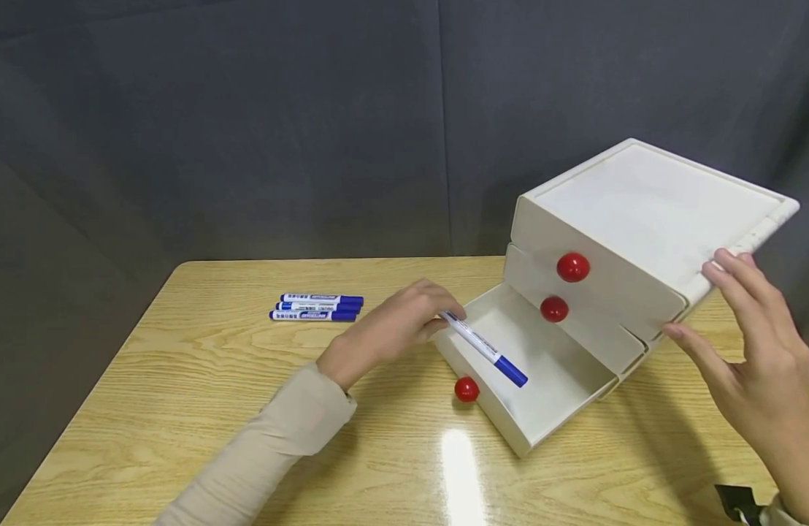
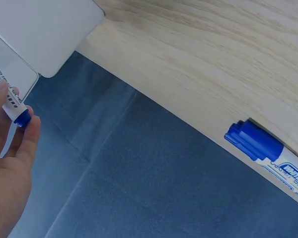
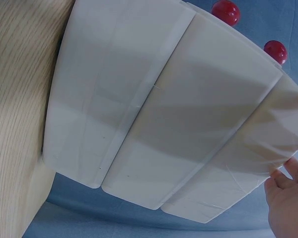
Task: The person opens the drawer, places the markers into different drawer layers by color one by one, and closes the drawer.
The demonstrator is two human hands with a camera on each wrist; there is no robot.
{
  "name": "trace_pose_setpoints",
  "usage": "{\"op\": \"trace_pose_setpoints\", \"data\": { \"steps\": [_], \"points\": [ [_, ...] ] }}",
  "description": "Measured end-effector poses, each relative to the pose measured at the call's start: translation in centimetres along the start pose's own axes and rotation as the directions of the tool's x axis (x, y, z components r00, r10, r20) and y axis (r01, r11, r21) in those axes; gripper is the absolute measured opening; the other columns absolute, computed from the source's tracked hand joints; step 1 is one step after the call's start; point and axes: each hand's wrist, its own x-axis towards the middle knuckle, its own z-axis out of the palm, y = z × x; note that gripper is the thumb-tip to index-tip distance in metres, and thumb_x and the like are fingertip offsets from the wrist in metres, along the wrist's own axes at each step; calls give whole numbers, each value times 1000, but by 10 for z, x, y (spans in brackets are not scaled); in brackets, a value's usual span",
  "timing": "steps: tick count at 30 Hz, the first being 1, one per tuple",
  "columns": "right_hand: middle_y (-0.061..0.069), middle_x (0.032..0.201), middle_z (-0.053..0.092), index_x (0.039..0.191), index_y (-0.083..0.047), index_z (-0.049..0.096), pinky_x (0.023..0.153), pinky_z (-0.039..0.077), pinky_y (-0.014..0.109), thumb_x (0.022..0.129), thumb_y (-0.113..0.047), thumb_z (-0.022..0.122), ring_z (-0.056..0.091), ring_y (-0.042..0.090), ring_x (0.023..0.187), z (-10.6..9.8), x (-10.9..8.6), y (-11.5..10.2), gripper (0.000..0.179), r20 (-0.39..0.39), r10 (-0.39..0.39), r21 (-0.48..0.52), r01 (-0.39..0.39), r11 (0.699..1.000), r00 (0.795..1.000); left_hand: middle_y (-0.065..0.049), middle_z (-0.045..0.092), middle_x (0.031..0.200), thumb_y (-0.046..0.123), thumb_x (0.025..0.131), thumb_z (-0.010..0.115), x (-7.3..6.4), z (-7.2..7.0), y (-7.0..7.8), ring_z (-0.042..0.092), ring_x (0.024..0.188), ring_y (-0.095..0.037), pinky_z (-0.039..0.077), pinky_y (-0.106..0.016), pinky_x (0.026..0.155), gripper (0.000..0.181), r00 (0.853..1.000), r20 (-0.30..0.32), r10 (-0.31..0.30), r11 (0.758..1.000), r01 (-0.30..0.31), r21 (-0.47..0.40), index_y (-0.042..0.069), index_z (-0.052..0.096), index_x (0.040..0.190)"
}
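Note:
My left hand (image 1: 411,315) pinches a whiteboard marker (image 1: 480,345) by one end. White-barrelled, with a blue cap pointing down to the right, it hangs above the open bottom drawer (image 1: 526,438). That drawer juts from a white drawer unit (image 1: 654,208) with round red knobs; its two upper drawers look pushed in. Fingers of my right hand (image 1: 762,358) rest on the unit's top right edge, with the thumb at its front corner. In the right wrist view, the fingertips (image 3: 290,171) touch the unit's upper edge beside its side wall. The left wrist view shows the marker's blue end between finger and thumb.
Several more blue-capped markers (image 1: 315,307) lie side by side on the wooden table (image 1: 201,394), left of the drawer unit. A dark cloth (image 1: 299,131) hangs behind the table. A small black object (image 1: 738,500) is by the right wrist.

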Motion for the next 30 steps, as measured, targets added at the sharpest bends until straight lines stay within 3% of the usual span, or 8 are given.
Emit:
{"op": "trace_pose_setpoints", "data": {
  "steps": [13, 30],
  "points": [
    [37, 132, 54, 126, 13, 58, 121, 30, 24, 92, -59, 54, 43, 31, 142, 0, 1, -2, 80, -16, -6, 9, 6, 1000, 1000, -1, 70, 123, 4, 93, 67, 8, 7, 6, 59, 119, -18, 48, -29, 107, 26, 998, 29, 55, 998, -55, 15, 13, 73, 116],
    [37, 131, 54, 126, 13, 58, 121, 30, 23, 92, -60, 54, 43, 30, 142, -1, 1, -2, 80, -9, 0, 1, 0, 1000, 1000, 4, 69, 124, 8, 94, 66, 14, 16, 15, 56, 121, -13, 47, -25, 108, 27, 992, 126, -17, 1000, 15, 19, 18, 73, 119]
  ]
}}
